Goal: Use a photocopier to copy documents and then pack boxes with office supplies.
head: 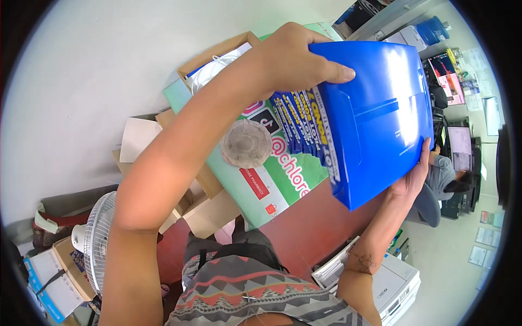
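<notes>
A blue ream of bond paper (379, 106) is held between my two hands at the upper right. My left hand (301, 61) grips its upper left corner, the thumb lying on the blue face. Around the lower right edge, my right hand (412, 173) supports it, with some fingers hidden behind. Left of the held ream, a stack of similar blue paper reams (297, 122) stands on a green and white printed box (253, 208). A round, clear plastic container (246, 143) rests on the same box, beside the stack.
An open cardboard box (216, 53) holds white cable and papers. More cardboard boxes (212, 212) lie below. A fan (98, 240) stands at lower left, a white printer (391, 281) at lower right. A seated person (442, 175) is at a desk on the far right.
</notes>
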Demonstrator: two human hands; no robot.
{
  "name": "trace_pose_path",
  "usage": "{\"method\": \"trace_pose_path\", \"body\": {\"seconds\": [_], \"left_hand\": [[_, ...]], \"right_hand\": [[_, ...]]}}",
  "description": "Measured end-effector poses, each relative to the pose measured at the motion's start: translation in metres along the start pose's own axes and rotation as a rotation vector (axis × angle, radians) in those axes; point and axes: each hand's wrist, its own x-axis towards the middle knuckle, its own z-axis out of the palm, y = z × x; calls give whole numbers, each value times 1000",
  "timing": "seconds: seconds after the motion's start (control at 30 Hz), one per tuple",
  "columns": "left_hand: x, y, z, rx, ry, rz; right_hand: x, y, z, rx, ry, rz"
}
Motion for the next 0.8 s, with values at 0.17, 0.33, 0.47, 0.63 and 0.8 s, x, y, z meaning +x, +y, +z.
{"method": "trace_pose_path", "body": {"seconds": [0.17,0.33,0.47,0.63,0.8], "left_hand": [[37,-50,15,387,195,159],[47,-71,-4,214,69,204],[-5,-100,5,416,837,755],[-202,-244,10,-24,1005,2],[-344,-378,18,-194,1264,-650]], "right_hand": [[19,-7,-36,-1351,368,-266],[27,21,-38,-1369,466,-213],[-35,65,-5,-1318,464,-1007],[-111,206,39,-1269,-388,-765],[-120,299,34,-1311,-713,-275]]}}
